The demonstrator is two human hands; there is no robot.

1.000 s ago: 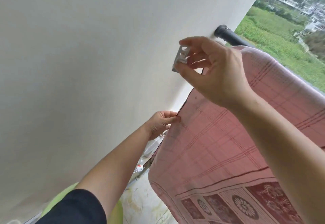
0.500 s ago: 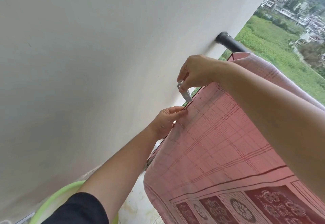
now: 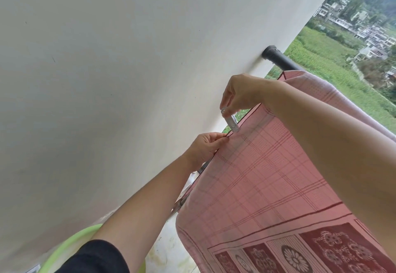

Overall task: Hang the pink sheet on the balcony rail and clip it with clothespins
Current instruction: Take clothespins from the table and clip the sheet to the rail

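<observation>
The pink checked sheet (image 3: 267, 172) with a dark red flower border hangs draped over the black balcony rail (image 3: 280, 59), which meets the white wall. My left hand (image 3: 205, 146) pinches the sheet's left edge just below the rail line. My right hand (image 3: 242, 96) holds a pale grey clothespin (image 3: 231, 123) by its top, jaws pointing down and touching the sheet's edge right above my left fingers. Most of the rail is hidden under the cloth.
A white wall (image 3: 117, 80) fills the left side, close to both hands. A light green basin rim (image 3: 70, 249) shows at the bottom left on the stained floor (image 3: 167, 249). Beyond the rail lie green fields and houses (image 3: 364, 43).
My right hand came down from beside the rail end with the clothespin and brought its jaws onto the sheet's edge. My left hand stayed pinching that edge.
</observation>
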